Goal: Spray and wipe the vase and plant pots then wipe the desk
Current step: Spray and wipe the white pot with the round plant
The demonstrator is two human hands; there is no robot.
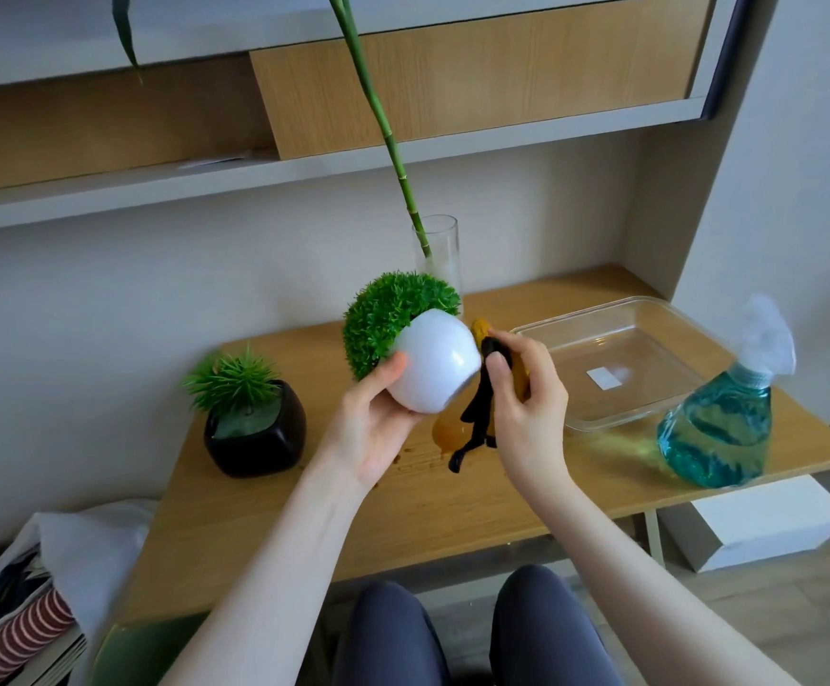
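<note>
Nearest to the camera are the two forearms, which reach forward over the bench (403, 512). The left hand (370, 428) holds the white pot (435, 366) from below, with the thumb curled on its side, lifted clear of the bench. The pot is tilted: its axis runs from the green ball plant at upper left down to the base at lower right, so the base faces the right hand (526, 403). This hand is just beside the base and grips a yellow and black cloth (477, 413), which hangs down between the two hands and seems to touch the pot. I judge that the wiping goes on the base side, and the right hand is the one placed for it.

Further left, the black pot (257, 430) stands on the bench, well apart from the hands. To the right stand the spray bottle (719, 428) and a clear tray (650, 368). Behind, the glass vase (437, 259) holds a bamboo stem.
</note>
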